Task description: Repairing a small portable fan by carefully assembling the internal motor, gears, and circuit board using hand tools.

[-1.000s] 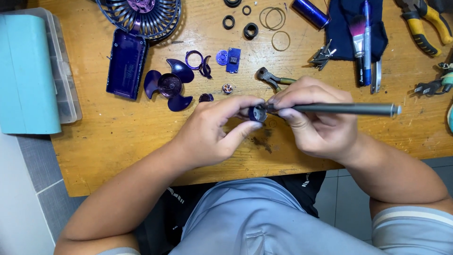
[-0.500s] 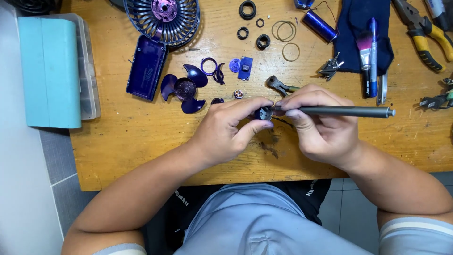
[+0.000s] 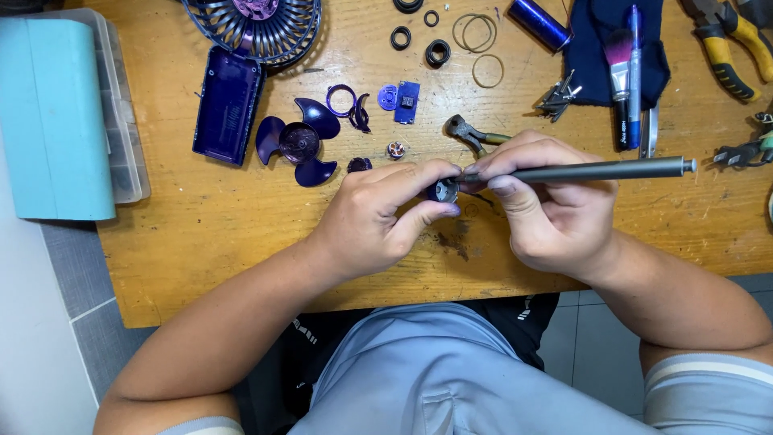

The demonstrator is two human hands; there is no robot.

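Your left hand [image 3: 374,217] pinches a small dark round part [image 3: 443,191] between thumb and fingers, curled tight around it, so only its right face shows. The part sits at the hand's right end, just above the wooden table [image 3: 209,242], near its middle. Your right hand [image 3: 547,201] is closed around a grey screwdriver [image 3: 596,170], held level, with its tip touching the part and its handle running out to the right. Just beyond the left hand lies a purple fan blade [image 3: 299,142]; small pliers [image 3: 467,131] lie just beyond the right hand's fingers.
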